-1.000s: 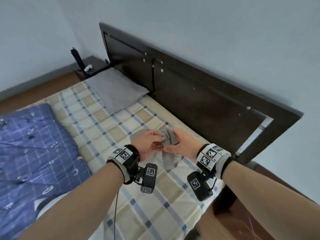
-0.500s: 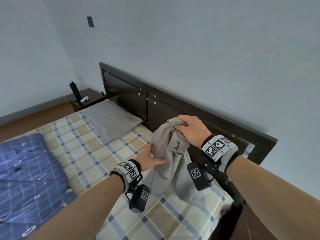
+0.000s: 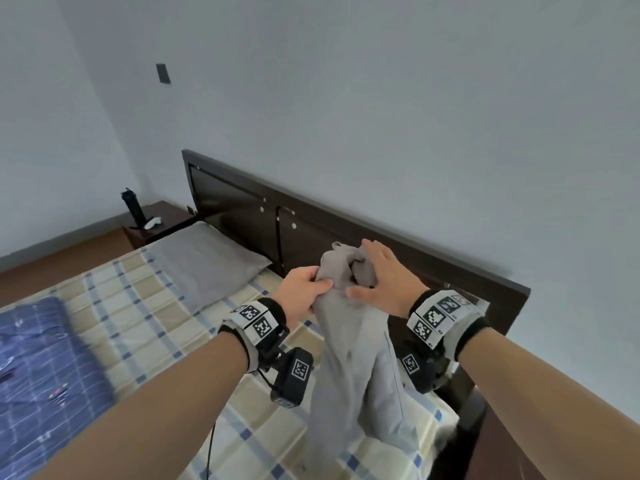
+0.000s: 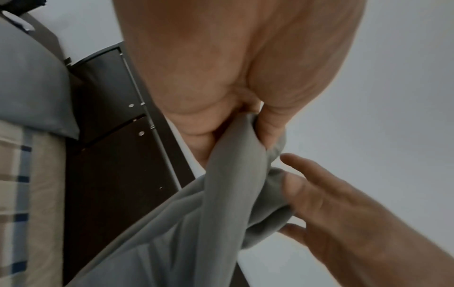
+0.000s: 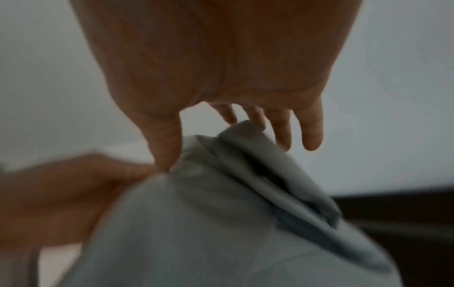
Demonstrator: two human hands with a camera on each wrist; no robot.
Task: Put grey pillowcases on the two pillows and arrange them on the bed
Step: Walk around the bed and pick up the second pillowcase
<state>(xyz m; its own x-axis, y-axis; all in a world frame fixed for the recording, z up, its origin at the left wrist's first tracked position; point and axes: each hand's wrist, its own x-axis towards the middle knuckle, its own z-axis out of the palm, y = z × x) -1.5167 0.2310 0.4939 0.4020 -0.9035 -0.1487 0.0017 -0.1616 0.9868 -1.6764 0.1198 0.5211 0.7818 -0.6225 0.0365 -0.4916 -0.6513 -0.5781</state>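
Above the mattress (image 3: 145,327), beside the headboard (image 3: 311,233), your left hand (image 3: 302,293) grips the bunched top of the grey pillowcase (image 3: 349,358), which hangs lengthwise straight down, while your right hand (image 3: 384,278), fingers loosely spread, rests against that same bunch.

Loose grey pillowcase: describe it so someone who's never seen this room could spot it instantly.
Start at the dark wooden headboard of the checked bed. In front of its right half, the loose grey pillowcase hangs bunched and limp, gripped by the left hand. Unlike the grey pillow lying flat further left, it is empty and off the bed.
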